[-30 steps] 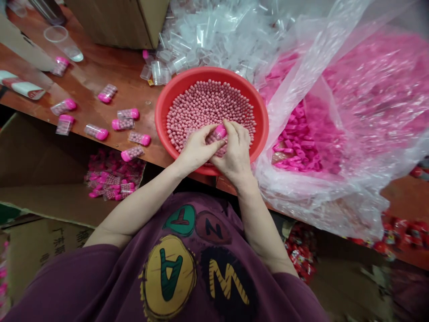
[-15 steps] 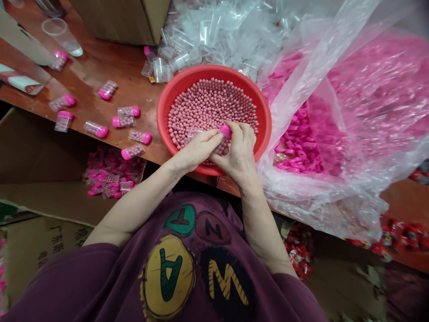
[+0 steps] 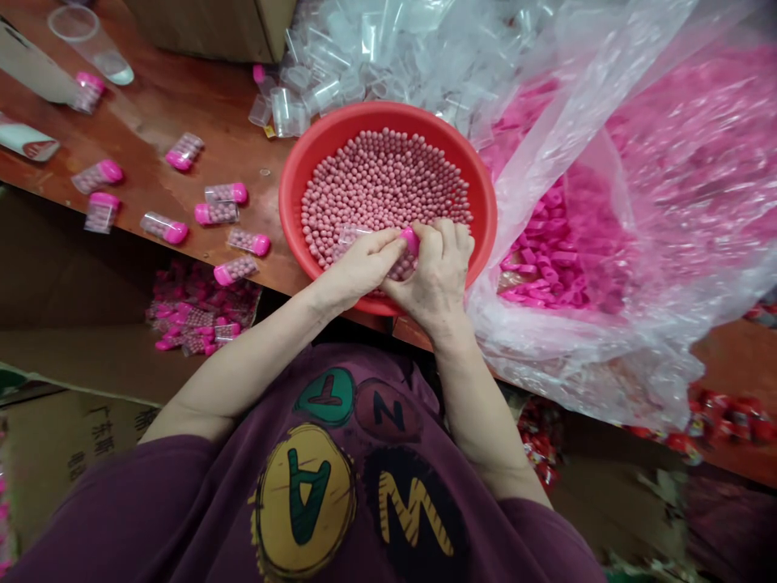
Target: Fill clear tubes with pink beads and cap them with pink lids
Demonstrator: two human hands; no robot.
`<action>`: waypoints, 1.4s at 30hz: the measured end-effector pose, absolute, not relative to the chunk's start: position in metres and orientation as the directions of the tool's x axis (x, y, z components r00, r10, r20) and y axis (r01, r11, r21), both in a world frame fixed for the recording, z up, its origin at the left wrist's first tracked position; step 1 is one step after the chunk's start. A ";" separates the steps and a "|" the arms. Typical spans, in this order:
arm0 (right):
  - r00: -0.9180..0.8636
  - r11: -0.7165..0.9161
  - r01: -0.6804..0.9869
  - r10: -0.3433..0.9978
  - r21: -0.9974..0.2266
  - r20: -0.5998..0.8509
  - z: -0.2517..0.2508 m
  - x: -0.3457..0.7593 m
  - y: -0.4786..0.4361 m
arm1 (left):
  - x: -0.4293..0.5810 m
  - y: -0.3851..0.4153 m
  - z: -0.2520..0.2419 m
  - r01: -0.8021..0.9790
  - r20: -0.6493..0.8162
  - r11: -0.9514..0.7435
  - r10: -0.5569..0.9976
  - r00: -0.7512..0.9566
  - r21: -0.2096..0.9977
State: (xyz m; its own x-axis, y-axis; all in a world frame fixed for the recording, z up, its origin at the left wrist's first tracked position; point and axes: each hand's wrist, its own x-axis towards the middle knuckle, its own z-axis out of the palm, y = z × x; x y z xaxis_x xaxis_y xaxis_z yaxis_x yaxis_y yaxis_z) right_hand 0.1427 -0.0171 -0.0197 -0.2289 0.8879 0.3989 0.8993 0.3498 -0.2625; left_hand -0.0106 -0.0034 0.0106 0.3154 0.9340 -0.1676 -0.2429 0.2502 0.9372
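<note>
Above the near side of a red bowl (image 3: 388, 113) full of pink beads (image 3: 388, 178), my two hands meet. My left hand (image 3: 358, 267) is closed around a clear plastic tube (image 3: 353, 234), mostly hidden by the fingers; its clear end shows past the knuckles. A bright pink cap (image 3: 411, 240) sits between my left thumb and the curled fingers of my right hand (image 3: 438, 271), which grips it. Whether the cap is fully seated on the tube cannot be made out.
Several capped, bead-filled tubes (image 3: 248, 241) lie on the table at left, above a carton of more filled tubes (image 3: 200, 312). Clear tubes (image 3: 364, 48) are heaped behind the bowl. Loose pink caps (image 3: 549, 259) lie in a plastic bag (image 3: 583, 364) on the right.
My right fingers have curled closer over the pink cap, while both hands stay together over the bowl. The view has shifted slightly.
</note>
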 end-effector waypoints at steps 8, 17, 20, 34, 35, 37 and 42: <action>-0.182 0.365 0.750 0.916 -0.552 0.359 -0.026 0.159 -0.005 | -0.028 0.006 0.006 -0.276 -0.099 0.139 0.983 0.154 0.951; -0.319 0.360 0.807 0.933 -0.468 0.168 -0.003 0.166 0.018 | -0.175 0.023 -0.017 0.050 0.109 -0.097 0.855 -0.508 0.994; -0.326 0.324 0.925 0.945 -0.199 0.024 0.003 0.147 0.025 | -0.169 0.018 -0.029 -0.019 -0.082 0.081 0.895 -0.438 0.996; -0.527 0.424 0.812 0.828 -0.401 -0.193 0.002 0.138 0.035 | -0.164 0.028 -0.034 0.467 0.192 0.071 0.849 -0.492 0.881; -0.527 0.420 0.810 0.828 -0.409 -0.194 0.000 0.138 0.034 | -0.157 0.028 -0.030 0.588 0.288 -0.006 0.877 -0.386 0.809; -0.525 0.421 0.810 0.831 -0.407 -0.186 -0.003 0.138 0.034 | -0.135 0.029 -0.019 0.719 0.358 -0.207 0.932 -0.062 0.664; -0.558 0.454 0.789 0.812 -0.413 -0.174 -0.004 0.140 0.031 | -0.083 0.052 -0.003 0.793 0.079 -0.489 0.864 0.496 0.364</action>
State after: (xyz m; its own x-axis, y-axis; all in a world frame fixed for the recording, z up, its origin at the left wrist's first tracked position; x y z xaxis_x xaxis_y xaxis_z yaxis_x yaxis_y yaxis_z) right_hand 0.1401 0.0310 -0.0037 -0.5577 0.8115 -0.1745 0.7895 0.4536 -0.4135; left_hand -0.0834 0.0517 -0.0030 0.4965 0.8644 0.0794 0.7929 -0.4888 0.3637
